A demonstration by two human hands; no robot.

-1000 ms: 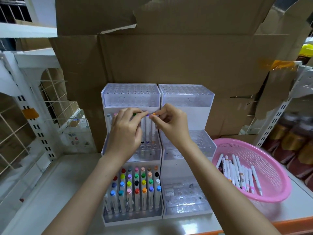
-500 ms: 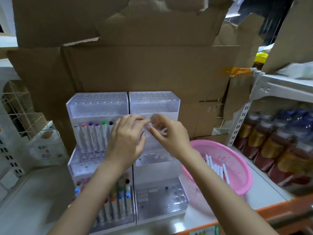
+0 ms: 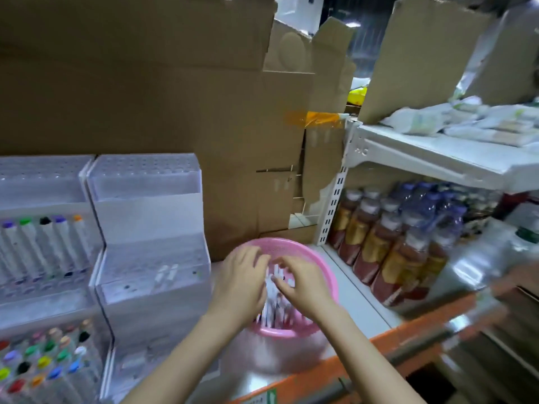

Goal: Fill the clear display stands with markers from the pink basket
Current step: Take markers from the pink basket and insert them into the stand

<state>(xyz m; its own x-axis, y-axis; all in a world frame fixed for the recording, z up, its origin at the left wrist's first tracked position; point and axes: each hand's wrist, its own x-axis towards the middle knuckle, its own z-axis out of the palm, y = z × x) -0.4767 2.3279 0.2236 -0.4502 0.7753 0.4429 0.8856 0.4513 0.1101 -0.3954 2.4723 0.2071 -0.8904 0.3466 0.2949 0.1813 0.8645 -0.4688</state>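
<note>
Head view: the left grip and right grip reach into the pink basket among white markers; blur hides whether either holds one. The basket sits near the shelf's orange front edge, beside the clear display stand. Bare shelf separates it from the bottles.

Dim, even light; motion blur throughout, worst on the bottles at right.

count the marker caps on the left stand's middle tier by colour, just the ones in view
purple caps: 2
green cap: 1
black cap: 1
orange cap: 1
total: 5; the picture's left edge may cut off more
</note>
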